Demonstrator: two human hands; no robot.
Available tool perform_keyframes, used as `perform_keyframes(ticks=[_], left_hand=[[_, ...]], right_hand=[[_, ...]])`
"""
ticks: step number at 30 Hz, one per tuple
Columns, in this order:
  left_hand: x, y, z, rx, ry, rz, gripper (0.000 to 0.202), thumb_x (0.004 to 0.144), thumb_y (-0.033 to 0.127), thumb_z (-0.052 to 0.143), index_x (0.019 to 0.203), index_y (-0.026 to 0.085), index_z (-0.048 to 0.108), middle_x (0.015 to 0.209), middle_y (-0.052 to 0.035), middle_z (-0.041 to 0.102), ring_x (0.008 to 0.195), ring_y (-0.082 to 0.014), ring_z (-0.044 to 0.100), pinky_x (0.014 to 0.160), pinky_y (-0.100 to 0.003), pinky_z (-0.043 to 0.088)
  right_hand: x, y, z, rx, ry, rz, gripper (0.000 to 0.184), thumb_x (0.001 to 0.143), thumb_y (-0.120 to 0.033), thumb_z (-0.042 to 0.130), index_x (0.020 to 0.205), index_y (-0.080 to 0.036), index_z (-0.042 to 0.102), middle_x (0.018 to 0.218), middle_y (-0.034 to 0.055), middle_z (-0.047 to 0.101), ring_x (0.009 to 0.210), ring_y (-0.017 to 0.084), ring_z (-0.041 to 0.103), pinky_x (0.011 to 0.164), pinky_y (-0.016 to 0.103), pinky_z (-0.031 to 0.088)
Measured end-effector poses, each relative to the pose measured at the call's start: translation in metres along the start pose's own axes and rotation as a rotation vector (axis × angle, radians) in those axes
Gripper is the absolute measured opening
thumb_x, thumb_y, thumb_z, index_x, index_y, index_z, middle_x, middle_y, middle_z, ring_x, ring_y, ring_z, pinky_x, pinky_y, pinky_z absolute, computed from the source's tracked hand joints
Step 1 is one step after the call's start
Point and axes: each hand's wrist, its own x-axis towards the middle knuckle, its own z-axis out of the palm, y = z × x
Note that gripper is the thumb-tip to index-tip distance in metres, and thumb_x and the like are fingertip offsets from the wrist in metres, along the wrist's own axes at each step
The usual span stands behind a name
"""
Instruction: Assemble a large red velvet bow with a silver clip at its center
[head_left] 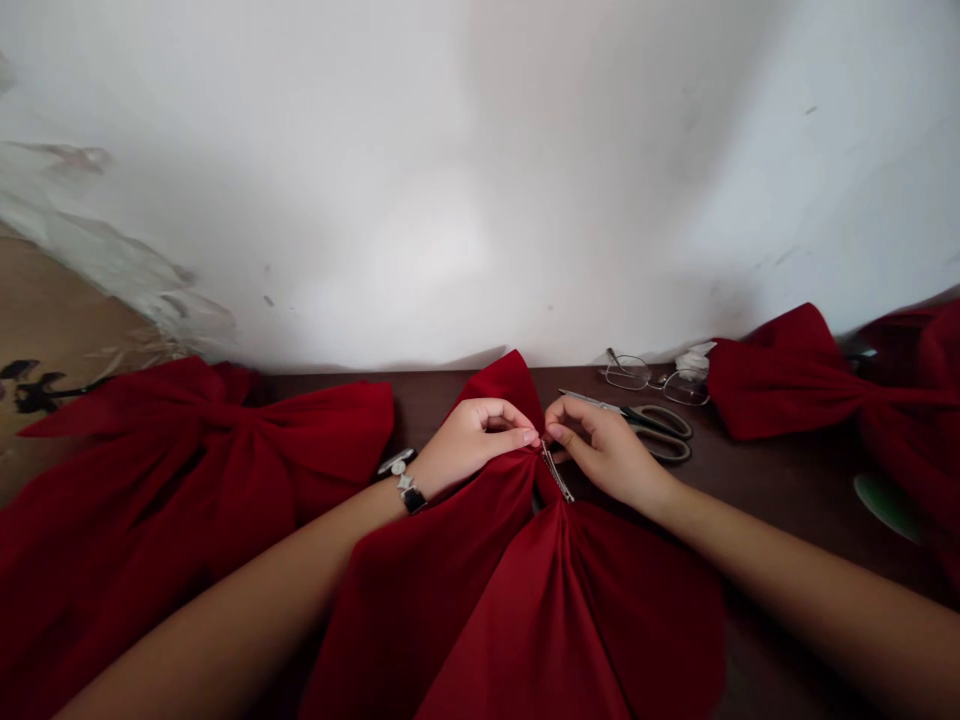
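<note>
A large red fabric bow [525,610] lies before me, gathered at its middle, its tails spreading towards me. At the gathered middle is a slim metal hair clip [557,472], lying lengthwise. My left hand [480,438] is closed, with thumb and forefinger pinching the bow's fabric by the clip's far end. Just across from it, my right hand [606,450] is closed too, its thumb and forefinger together beside the clip. What those right fingertips hold is too small to make out. A bracelet watch [409,490] circles my left wrist.
Scissors with dark handles [660,430] lie behind my right hand. Eyeglasses [660,382] and a crumpled white tissue [694,360] rest near the wall [375,200]. More red bows [240,425] are at left and right on the dark table [750,490]. A green round object [886,507] sits at right.
</note>
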Motion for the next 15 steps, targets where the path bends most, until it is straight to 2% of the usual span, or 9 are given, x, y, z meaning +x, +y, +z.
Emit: perform_keyframes(ticks=[3, 8, 15], left_hand=[[-0.0003, 0.0019, -0.0006, 0.021, -0.003, -0.021, 0.014, 0.077, 0.026, 0.065, 0.078, 0.013, 0.068, 0.082, -0.0056, 0.072, 0.075, -0.0129, 0.065, 0.077, -0.026, 0.051], [-0.0001, 0.0008, -0.0031, 0.015, 0.046, -0.064, 0.018, 0.074, 0.026, 0.069, 0.087, 0.014, 0.068, 0.084, -0.0058, 0.073, 0.079, -0.0154, 0.068, 0.08, -0.029, 0.052], [0.0017, 0.0001, -0.0057, -0.002, -0.004, -0.089, 0.018, 0.074, 0.027, 0.069, 0.085, 0.013, 0.071, 0.086, -0.0065, 0.075, 0.081, -0.0156, 0.069, 0.081, -0.028, 0.052]], right_hand=[[0.0002, -0.0002, -0.0007, 0.002, -0.005, 0.002, 0.013, 0.086, -0.028, 0.05, 0.075, -0.021, 0.049, 0.075, 0.002, 0.053, 0.073, 0.017, 0.058, 0.066, 0.032, 0.058], [-0.001, -0.0014, -0.0023, -0.087, -0.014, -0.084, 0.012, 0.088, -0.027, 0.05, 0.078, -0.021, 0.051, 0.077, 0.0025, 0.057, 0.072, 0.016, 0.06, 0.066, 0.03, 0.056], [-0.0032, -0.0052, -0.005, -0.455, 0.054, -0.286, 0.008, 0.089, -0.021, 0.052, 0.083, -0.02, 0.057, 0.079, 0.0033, 0.065, 0.072, 0.015, 0.061, 0.069, 0.026, 0.048]])
